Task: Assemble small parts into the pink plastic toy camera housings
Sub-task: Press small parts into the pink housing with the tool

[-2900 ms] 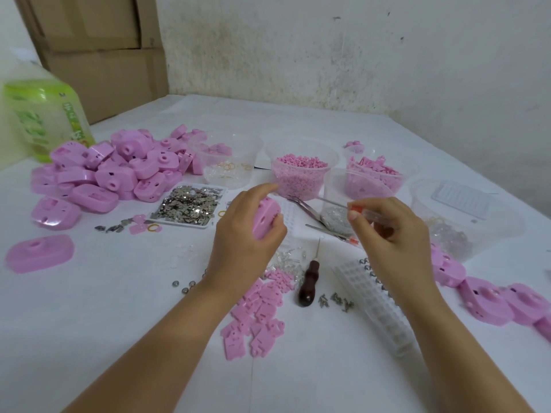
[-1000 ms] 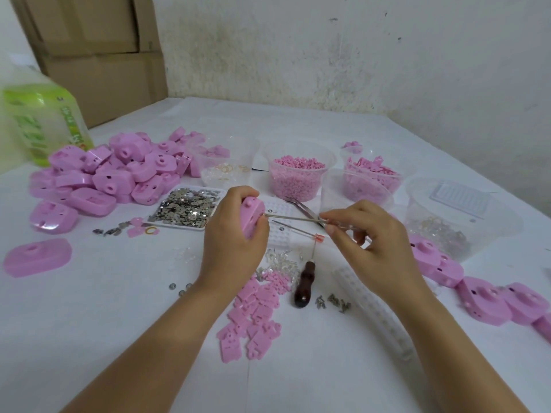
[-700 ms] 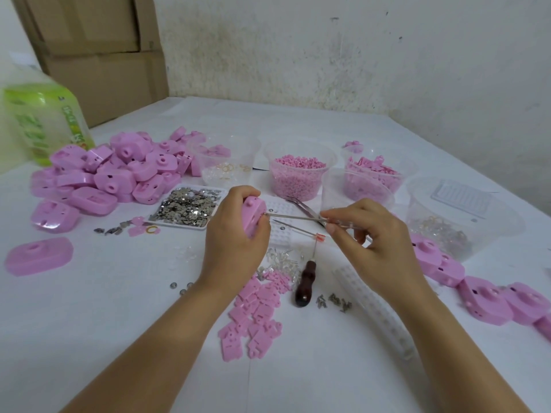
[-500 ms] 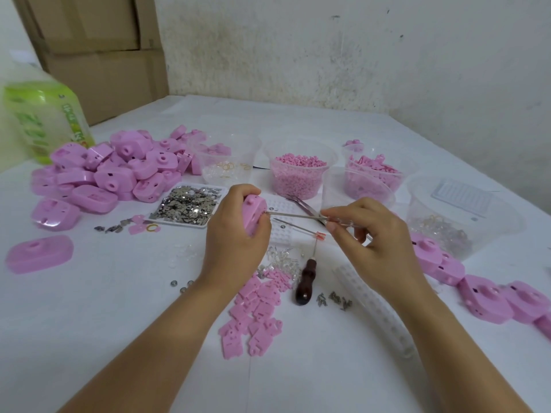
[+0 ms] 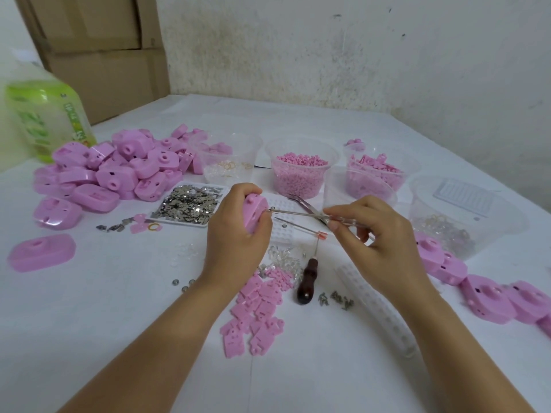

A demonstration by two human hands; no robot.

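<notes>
Tool [image 5: 298, 213] (pinched by right hand [image 5: 378, 239]) touches pink housing [image 5: 253, 214] gripped in left hand [image 5: 235, 242].

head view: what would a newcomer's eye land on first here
First, the two hands at centre: the left hand grips a pink camera housing while the right hand pinches a thin metal tool whose tip meets the housing. Next, the big heap of pink housings at the back left, and the clear tubs of pink parts behind the hands.
</notes>
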